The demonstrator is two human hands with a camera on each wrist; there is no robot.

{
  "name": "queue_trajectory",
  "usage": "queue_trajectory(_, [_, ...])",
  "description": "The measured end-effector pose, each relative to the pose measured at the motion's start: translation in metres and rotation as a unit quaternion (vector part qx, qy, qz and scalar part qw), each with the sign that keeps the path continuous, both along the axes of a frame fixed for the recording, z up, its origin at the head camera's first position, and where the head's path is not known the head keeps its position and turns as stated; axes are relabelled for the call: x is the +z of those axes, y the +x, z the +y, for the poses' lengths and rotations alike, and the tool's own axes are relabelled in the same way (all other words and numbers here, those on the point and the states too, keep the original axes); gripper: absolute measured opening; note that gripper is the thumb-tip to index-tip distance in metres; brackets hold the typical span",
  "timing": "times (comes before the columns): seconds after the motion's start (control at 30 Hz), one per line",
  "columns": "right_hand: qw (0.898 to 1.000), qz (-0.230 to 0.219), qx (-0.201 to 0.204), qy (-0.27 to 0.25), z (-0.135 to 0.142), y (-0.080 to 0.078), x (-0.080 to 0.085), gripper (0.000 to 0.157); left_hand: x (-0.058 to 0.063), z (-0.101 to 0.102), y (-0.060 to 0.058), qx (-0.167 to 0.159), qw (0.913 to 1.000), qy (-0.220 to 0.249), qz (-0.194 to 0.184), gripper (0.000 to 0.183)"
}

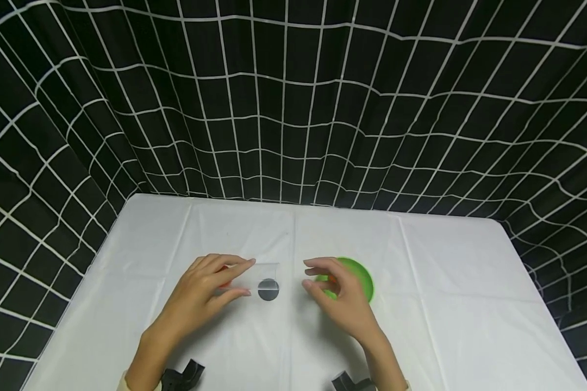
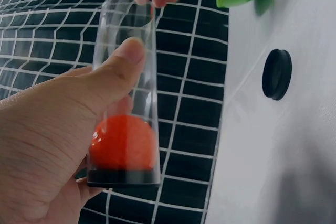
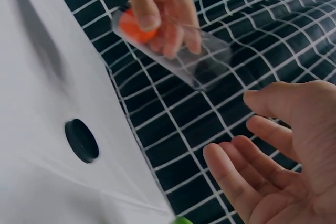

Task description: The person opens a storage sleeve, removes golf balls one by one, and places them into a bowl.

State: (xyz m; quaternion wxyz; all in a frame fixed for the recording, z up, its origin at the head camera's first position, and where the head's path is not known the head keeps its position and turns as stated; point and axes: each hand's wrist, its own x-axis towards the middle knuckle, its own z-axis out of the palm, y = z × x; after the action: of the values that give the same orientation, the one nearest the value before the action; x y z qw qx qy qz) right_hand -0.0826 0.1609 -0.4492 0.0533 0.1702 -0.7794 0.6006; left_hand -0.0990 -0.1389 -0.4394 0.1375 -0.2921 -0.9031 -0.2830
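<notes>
My left hand [image 1: 198,290] grips a clear plastic tube [image 2: 140,85] between thumb and fingers, above the table. Inside, a red-orange ball [image 2: 126,142] sits against the tube's black end cap [image 2: 123,177]. The other end points toward my right hand [image 1: 342,296], which is held in the air with bent, spread fingers and nothing between them. A loose round black cap [image 1: 268,293] lies on the table; in the head view the tube partly overlaps it. Beyond my right hand is a green bowl [image 1: 364,277], partly hidden by it, with something orange in it.
A white cloth [image 1: 469,304] with fold creases covers the table. Black curtain with a white grid pattern [image 1: 293,98] hangs behind the table and along its sides.
</notes>
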Motion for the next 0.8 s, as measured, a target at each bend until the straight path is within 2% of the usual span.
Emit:
queue_trajectory(0.2, [0.998, -0.063, 0.003, -0.029, -0.010, -0.001, -0.004, 0.032, 0.002, -0.003, 0.003, 0.006, 0.9997, -0.006, 0.024, 0.053])
queue_trajectory(0.43, [0.993, -0.086, 0.010, -0.081, -0.021, -0.004, -0.008, 0.037, 0.003, -0.002, 0.000, -0.008, 0.9983, -0.008, 0.056, 0.051])
queue_trajectory(0.67, [0.992, -0.099, -0.011, -0.075, -0.022, -0.005, -0.009, 0.037, 0.005, 0.005, -0.004, -0.032, 0.9979, -0.023, 0.051, 0.050])
queue_trajectory(0.8, [0.991, -0.119, -0.006, -0.060, -0.023, -0.005, -0.011, 0.037, 0.004, 0.004, 0.000, -0.026, 0.9980, -0.026, 0.051, 0.050])
